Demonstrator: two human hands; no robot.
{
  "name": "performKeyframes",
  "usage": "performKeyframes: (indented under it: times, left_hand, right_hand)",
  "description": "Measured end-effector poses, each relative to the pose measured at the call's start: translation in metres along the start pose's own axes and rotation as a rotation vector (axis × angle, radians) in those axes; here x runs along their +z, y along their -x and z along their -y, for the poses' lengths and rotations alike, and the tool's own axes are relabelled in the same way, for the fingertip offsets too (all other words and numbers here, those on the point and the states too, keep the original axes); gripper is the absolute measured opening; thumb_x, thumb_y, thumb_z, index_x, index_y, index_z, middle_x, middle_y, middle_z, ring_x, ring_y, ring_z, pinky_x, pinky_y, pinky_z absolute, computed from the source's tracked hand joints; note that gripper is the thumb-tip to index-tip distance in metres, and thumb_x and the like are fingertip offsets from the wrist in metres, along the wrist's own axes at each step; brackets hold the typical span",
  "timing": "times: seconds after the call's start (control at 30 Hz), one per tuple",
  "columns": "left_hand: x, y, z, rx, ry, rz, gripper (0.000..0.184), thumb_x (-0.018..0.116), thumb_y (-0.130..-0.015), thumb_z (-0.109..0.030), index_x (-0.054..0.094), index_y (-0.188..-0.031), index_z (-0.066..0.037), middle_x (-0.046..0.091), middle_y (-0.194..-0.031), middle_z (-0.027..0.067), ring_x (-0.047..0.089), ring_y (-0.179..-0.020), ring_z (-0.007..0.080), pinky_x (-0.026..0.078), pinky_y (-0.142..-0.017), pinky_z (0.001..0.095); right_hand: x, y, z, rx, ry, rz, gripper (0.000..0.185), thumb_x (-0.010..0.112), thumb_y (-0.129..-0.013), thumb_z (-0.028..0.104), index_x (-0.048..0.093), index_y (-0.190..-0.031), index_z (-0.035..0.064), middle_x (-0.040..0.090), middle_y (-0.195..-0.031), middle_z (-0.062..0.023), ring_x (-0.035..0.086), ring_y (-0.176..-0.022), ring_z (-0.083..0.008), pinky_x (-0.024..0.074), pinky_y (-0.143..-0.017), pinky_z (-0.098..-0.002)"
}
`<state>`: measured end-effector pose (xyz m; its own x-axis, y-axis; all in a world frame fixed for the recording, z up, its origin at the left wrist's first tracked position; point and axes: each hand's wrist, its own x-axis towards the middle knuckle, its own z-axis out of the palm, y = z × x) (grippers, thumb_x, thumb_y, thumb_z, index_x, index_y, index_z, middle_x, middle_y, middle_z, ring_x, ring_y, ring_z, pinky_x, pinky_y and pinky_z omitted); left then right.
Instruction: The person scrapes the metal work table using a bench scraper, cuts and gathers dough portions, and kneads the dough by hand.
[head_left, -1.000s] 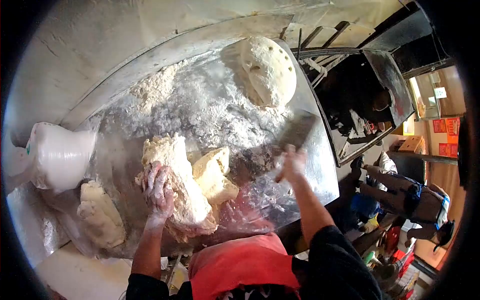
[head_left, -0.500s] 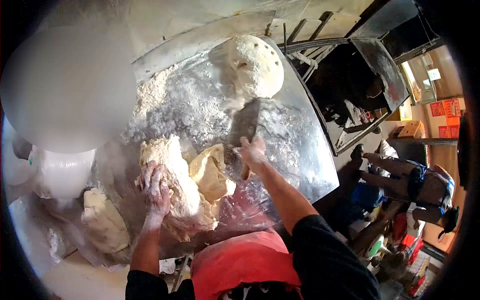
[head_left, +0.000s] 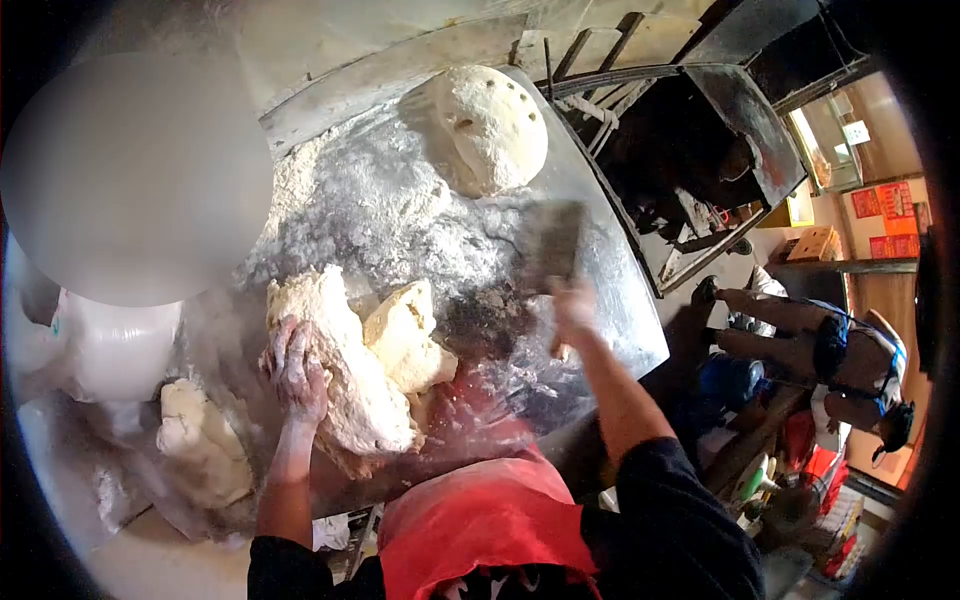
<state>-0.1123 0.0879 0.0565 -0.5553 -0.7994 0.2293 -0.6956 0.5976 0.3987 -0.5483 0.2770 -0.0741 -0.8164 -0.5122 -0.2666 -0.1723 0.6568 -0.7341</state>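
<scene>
My left hand [head_left: 297, 370] is curled against the left side of a long, rough, floury lump of dough [head_left: 350, 390]. A smoother yellowish piece of dough [head_left: 405, 335] lies against that lump on its right. My right hand [head_left: 573, 312] grips a cleaver-like dough knife [head_left: 556, 245] with a wide rectangular blade and a short wooden handle. Its blade is blurred by motion and points away from me, over the floured metal near the table's right side. Beyond it sits a big pale mound of dough [head_left: 492, 130] with several small holes along its edge.
The metal worktable [head_left: 625, 310] carries scattered flour. Another dough lump [head_left: 203, 445] lies at left, near a white plastic-wrapped bundle [head_left: 125, 345]. A dark open metal unit [head_left: 660, 170] stands past the right edge. Farther right is another person [head_left: 800, 340].
My right hand has swung the dough knife to the right across the table, away from the dough. My left hand stays on the rough lump. The whole view has shifted slightly.
</scene>
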Motion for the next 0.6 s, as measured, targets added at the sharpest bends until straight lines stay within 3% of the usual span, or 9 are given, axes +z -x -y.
performKeyframes:
  times: [0.1,0.13,0.17,0.23,0.3,0.37,0.47,0.53,0.6]
  left_hand:
    - [0.003,-0.001,0.006,-0.017,-0.009,0.021,0.047,0.046,-0.097,-0.028,0.059,-0.135,-0.004,0.052,-0.145,0.0166,0.046,-0.136,0.0384,0.030,-0.114,0.0525]
    - [0.003,0.001,0.008,0.003,0.022,0.013,0.047,0.047,-0.097,-0.026,0.059,-0.136,-0.003,0.052,-0.145,0.0176,0.046,-0.136,0.0385,0.031,-0.115,0.0519]
    - [0.004,0.004,0.010,0.017,0.056,0.004,0.046,0.047,-0.097,-0.025,0.059,-0.136,-0.002,0.051,-0.145,0.0186,0.046,-0.136,0.0387,0.032,-0.116,0.0513]
    - [0.008,0.005,0.010,0.018,0.135,-0.031,0.046,0.048,-0.096,-0.020,0.058,-0.137,-0.002,0.051,-0.145,0.0200,0.046,-0.136,0.0387,0.033,-0.116,0.0503]
    - [0.006,0.004,0.003,-0.051,0.249,-0.036,0.047,0.048,-0.095,-0.021,0.059,-0.137,-0.002,0.051,-0.146,0.0186,0.047,-0.136,0.0374,0.032,-0.116,0.0503]
    - [0.005,0.004,0.009,-0.038,0.048,0.018,0.046,0.049,-0.096,-0.024,0.060,-0.137,-0.006,0.052,-0.146,0.0153,0.047,-0.136,0.0353,0.030,-0.115,0.0499]
    - [0.010,0.003,0.011,-0.022,-0.031,-0.042,0.044,0.050,-0.095,-0.025,0.062,-0.136,-0.012,0.053,-0.146,0.0090,0.047,-0.137,0.0322,0.030,-0.114,0.0496]
    - [0.007,0.001,0.006,-0.023,-0.022,-0.034,0.044,0.050,-0.096,-0.025,0.062,-0.136,-0.012,0.053,-0.146,0.0087,0.046,-0.138,0.0319,0.030,-0.114,0.0495]
    - [0.007,0.001,0.006,-0.008,-0.006,-0.043,0.043,0.047,-0.098,-0.026,0.062,-0.136,-0.012,0.053,-0.146,0.0086,0.044,-0.139,0.0317,0.029,-0.115,0.0492]
  right_hand:
    - [0.065,0.031,0.081,-0.152,0.244,0.464,0.047,0.063,-0.096,0.037,0.059,-0.122,-0.0026,0.068,-0.107,-0.0254,0.067,-0.099,-0.0380,0.0539,-0.086,-0.0499]
    - [0.057,0.047,0.122,-0.169,0.417,0.545,0.043,0.062,-0.098,0.031,0.058,-0.127,-0.0007,0.069,-0.104,-0.0201,0.066,-0.096,-0.0315,0.0546,-0.084,-0.0463]
    - [0.043,0.053,0.128,-0.172,0.418,0.551,0.043,0.062,-0.098,0.031,0.058,-0.127,-0.0007,0.069,-0.104,-0.0201,0.066,-0.096,-0.0315,0.0546,-0.084,-0.0463]
    - [0.002,0.065,0.106,-0.032,0.065,0.572,0.039,0.062,-0.099,0.023,0.058,-0.131,0.0014,0.070,-0.107,-0.0156,0.065,-0.098,-0.0273,0.0539,-0.086,-0.0451]
    - [-0.046,0.061,0.054,0.101,-0.213,0.358,0.042,0.065,-0.097,0.019,0.057,-0.134,0.0020,0.069,-0.118,-0.0133,0.064,-0.099,-0.0256,0.0522,-0.090,-0.0444]
    - [-0.109,0.064,-0.001,0.321,-0.230,0.066,0.047,0.066,-0.098,0.026,0.054,-0.138,0.0058,0.065,-0.117,-0.0092,0.060,-0.096,-0.0228,0.0513,-0.085,-0.0438]
    - [-0.147,0.101,-0.102,0.194,-0.253,-0.055,0.045,0.067,-0.096,0.021,0.055,-0.136,0.0039,0.065,-0.116,-0.0076,0.062,-0.102,-0.0258,0.0515,-0.088,-0.0458]
    - [-0.115,0.137,-0.090,0.265,-0.337,-0.034,0.041,0.067,-0.097,0.021,0.058,-0.132,0.0029,0.066,-0.115,-0.0090,0.063,-0.102,-0.0299,0.0509,-0.091,-0.0457]
    - [-0.064,0.164,-0.008,0.280,0.058,0.178,0.040,0.068,-0.096,0.025,0.062,-0.126,0.0003,0.067,-0.117,-0.0177,0.062,-0.108,-0.0323,0.0476,-0.096,-0.0462]
